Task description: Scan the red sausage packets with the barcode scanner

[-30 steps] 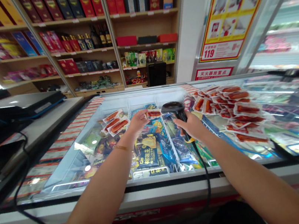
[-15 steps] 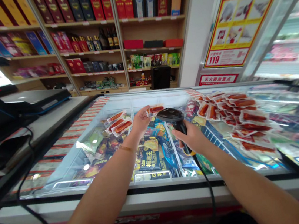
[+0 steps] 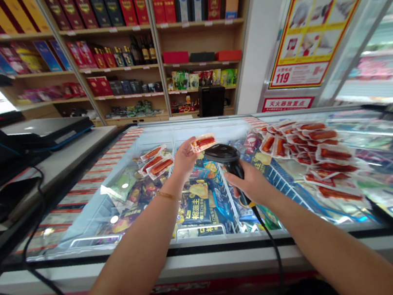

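Between the fingers of my left hand (image 3: 185, 158) is a packaged sausage (image 3: 203, 142), held up over the glass-topped freezer (image 3: 115, 145). Its wrapper looks brightly lit. My right hand (image 3: 251, 181) is wrapped round the handle of a black barcode scanner (image 3: 224, 153), whose head points at the sausage pack from close by, apart from it. A cable hangs from the scanner's handle. On the glass to the left lie a few sausage packs (image 3: 160, 166). A larger spread of sausage packs (image 3: 325, 153) covers the glass on the right.
Beneath the glass are bagged frozen goods (image 3: 197, 206) in wire baskets. A scale-like device (image 3: 48, 130) stands on the counter at left, with a black cable (image 3: 28, 236) trailing down. Shelves of boxes and bottles (image 3: 109, 57) line the back, beside a red poster (image 3: 322, 25).
The sausage pack has risen slightly and now appears brightly lit, its face more towards me. The scanner has shifted a little to the left.
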`<state>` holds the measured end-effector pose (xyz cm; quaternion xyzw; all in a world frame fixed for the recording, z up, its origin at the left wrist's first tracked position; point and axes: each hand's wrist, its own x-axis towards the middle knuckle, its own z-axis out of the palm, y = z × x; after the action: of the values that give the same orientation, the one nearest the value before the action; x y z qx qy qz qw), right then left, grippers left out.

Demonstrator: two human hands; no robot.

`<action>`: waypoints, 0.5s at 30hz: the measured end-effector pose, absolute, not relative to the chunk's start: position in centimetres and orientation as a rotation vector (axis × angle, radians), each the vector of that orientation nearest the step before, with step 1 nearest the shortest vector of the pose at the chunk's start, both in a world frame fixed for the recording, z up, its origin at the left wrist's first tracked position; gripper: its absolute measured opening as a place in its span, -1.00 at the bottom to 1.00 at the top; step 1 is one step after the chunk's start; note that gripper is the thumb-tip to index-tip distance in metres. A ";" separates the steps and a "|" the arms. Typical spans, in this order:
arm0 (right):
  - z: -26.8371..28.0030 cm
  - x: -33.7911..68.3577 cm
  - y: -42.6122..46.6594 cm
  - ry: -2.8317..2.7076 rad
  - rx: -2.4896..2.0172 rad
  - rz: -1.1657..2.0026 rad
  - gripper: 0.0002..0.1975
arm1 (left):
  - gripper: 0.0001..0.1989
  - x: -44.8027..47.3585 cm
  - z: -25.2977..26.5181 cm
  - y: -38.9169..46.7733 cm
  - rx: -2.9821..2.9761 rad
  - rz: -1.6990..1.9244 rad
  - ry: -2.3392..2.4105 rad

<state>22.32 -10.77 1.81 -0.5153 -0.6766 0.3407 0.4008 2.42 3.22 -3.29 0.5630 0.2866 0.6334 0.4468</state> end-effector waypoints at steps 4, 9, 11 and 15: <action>1.9 22.3 -10.8 -1.705 -1.305 0.874 -0.70 | -0.33 2.3 -3.2 3.1 1.390 1.562 0.711; 1.6 22.4 -10.7 -1.688 -1.290 0.896 -0.67 | -0.34 2.5 -3.4 3.3 1.395 1.559 0.717; 1.5 22.4 -10.7 -1.679 -1.275 0.905 -0.65 | -0.34 2.6 -3.5 3.4 1.392 1.575 0.721; 1.5 22.5 -10.8 -1.676 -1.240 0.924 -0.64 | -0.37 2.7 -3.4 3.3 1.395 1.617 0.726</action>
<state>22.52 -10.80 1.45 -0.4941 -0.6679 0.3681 0.4174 2.68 3.28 -3.45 0.5586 0.2907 0.6478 0.4287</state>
